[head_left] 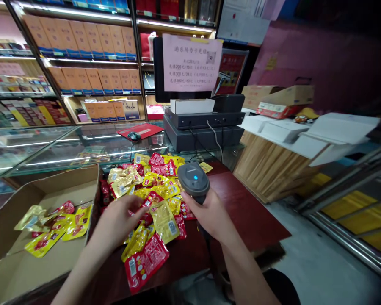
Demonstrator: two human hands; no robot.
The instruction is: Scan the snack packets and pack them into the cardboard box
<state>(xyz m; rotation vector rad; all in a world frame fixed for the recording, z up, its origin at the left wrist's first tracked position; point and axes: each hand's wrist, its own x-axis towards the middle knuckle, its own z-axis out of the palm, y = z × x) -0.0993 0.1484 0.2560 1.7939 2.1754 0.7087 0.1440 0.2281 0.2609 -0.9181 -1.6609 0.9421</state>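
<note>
My right hand (pixel 212 214) is wrapped round the handle of a dark barcode scanner (pixel 193 180), whose top shows a small blue light. Over the left part of a heap of snack packets (pixel 160 186) is my left hand (pixel 120 218), thumb and index finger apart, the other fingers partly hidden. Its thumb tip is close to a gold packet (pixel 165 222) and a red packet partly under the hand; contact is unclear. Below them, a large red packet (pixel 147 260) lies at the near edge of the heap, beside a yellow packet (pixel 136 245).
An open cardboard box (pixel 12 271) with several packets stands on the left. Behind the heap are a glass counter (pixel 82 146), a mouse (pixel 133 136) and a monitor with a paper sign (pixel 192 63). White boxes (pixel 279 129) sit on a wooden cabinet (pixel 257 169) at right.
</note>
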